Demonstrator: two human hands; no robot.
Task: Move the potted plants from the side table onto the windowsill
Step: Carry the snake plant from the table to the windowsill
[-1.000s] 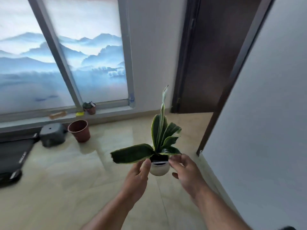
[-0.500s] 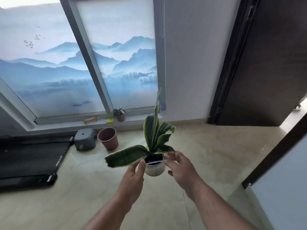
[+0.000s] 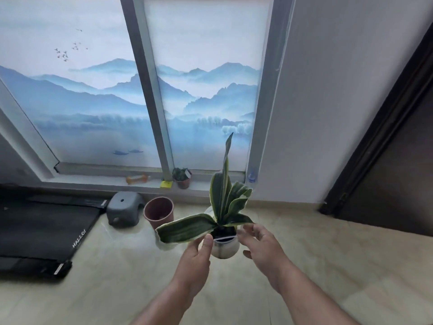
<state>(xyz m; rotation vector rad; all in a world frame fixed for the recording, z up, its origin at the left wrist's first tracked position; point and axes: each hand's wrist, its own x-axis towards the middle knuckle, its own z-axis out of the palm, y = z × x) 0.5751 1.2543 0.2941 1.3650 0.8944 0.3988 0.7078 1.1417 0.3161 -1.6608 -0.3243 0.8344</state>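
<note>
- My left hand (image 3: 195, 256) grips the white pot (image 3: 224, 247) of the striped-leaf plant (image 3: 222, 207), thumb up against its rim; I hold it in the air over the floor, short of the windowsill (image 3: 98, 181).
- My right hand (image 3: 263, 248) sits just beside the pot's right side with fingers loosely spread; I cannot tell if the fingertips touch it.
- One long leaf sticks out to the left above my left hand; another stands tall in front of the window blind (image 3: 206, 90).
- On the windowsill, at the foot of the middle frame post, stands a small dark red potted plant (image 3: 182, 178), with a yellow item (image 3: 166, 184) just left of it and an orange object (image 3: 137, 179) further left.
- On the floor below the sill stands an empty brown pot (image 3: 159, 211), touching or nearly touching a grey stool (image 3: 124, 208) on its left.
- A black treadmill (image 3: 44, 231) lies flat at the left, reaching toward the stool.
- The floor (image 3: 328, 266) is glossy beige tile; a dark door (image 3: 398, 160) stands at the right, past a plain wall.
</note>
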